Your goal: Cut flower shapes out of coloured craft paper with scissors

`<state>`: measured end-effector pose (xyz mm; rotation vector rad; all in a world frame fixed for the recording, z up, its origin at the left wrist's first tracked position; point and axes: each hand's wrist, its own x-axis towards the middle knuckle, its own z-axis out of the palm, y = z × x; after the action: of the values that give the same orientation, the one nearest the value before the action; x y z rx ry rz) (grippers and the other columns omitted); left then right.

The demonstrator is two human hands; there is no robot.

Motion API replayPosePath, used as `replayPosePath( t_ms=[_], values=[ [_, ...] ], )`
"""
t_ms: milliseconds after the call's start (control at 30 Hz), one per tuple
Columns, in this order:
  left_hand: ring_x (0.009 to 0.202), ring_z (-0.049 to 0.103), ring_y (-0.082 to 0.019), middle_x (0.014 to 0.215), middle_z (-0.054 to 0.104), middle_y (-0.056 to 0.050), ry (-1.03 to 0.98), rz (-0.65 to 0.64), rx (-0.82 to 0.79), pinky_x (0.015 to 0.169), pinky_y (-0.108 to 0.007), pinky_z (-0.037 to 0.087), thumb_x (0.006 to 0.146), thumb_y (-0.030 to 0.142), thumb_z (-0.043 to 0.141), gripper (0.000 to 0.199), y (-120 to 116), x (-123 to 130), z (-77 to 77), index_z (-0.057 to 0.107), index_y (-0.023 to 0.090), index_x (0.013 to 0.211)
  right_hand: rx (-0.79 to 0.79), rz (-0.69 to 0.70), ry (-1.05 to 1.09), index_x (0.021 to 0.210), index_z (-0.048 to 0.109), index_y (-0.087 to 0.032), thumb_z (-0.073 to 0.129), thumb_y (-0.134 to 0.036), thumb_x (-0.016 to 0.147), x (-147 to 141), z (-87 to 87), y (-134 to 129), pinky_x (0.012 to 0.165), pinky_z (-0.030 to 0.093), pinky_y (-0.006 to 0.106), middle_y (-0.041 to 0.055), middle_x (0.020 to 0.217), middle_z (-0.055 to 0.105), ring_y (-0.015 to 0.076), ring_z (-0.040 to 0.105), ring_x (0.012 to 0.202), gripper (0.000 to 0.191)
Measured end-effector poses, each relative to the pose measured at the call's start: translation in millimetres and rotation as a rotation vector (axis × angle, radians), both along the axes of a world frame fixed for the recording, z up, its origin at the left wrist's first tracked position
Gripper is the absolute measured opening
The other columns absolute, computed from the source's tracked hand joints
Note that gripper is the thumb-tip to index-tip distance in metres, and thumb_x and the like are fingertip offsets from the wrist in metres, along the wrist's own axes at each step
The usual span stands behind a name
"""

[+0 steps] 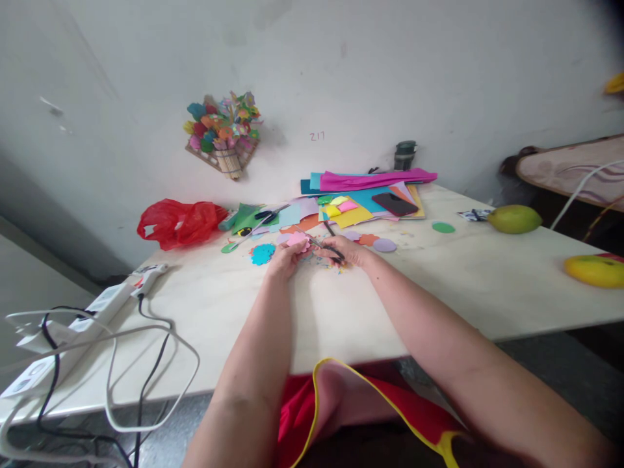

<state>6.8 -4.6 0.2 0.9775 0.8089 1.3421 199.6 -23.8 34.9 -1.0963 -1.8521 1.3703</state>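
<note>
My left hand (pixel 286 259) pinches a pink scallop-edged paper piece (pixel 297 242) above the middle of the table. In my right hand (pixel 344 251) is a pair of scissors (pixel 336 257), its fingers around the black handles. The blades point left and meet the pink paper's edge; how far apart they stand is too small to tell. Just left of my left hand lies a blue scalloped paper flower (pixel 263 254). An orange paper flower (pixel 369 240) and a lilac paper disc (pixel 385 245) rest right of the scissors. Small paper scraps (pixel 336 267) are scattered beneath my hands.
Coloured sheets (pixel 358 216) pile up at the back, with a phone (pixel 396 204) on top. A red plastic bag (pixel 180 222) sits back left. Power strips (pixel 78 338) and loose cables run along the left edge. Mangoes (pixel 514 220) lie on the right. Paper flowers (pixel 224 127) hang on the wall.
</note>
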Motion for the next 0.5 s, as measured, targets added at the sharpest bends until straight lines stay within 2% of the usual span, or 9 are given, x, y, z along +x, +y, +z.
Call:
replayPosePath(
  t_ms=[500],
  values=[
    [0.069, 0.072, -0.017, 0.074, 0.073, -0.007, -0.018, 0.041, -0.062, 0.064, -0.025, 0.060, 0.068, 0.009, 0.078, 0.011, -3.2, 1.2, 6.5, 0.071, 0.009, 0.077, -0.004, 0.018, -0.003, 0.070, 0.053, -0.018, 0.077, -0.033, 0.081, 1.1, 2.2, -2.4, 0.030, 0.031, 0.016, -0.0063, 0.043, 0.052, 0.0059, 0.043, 0.032, 0.031]
  ],
)
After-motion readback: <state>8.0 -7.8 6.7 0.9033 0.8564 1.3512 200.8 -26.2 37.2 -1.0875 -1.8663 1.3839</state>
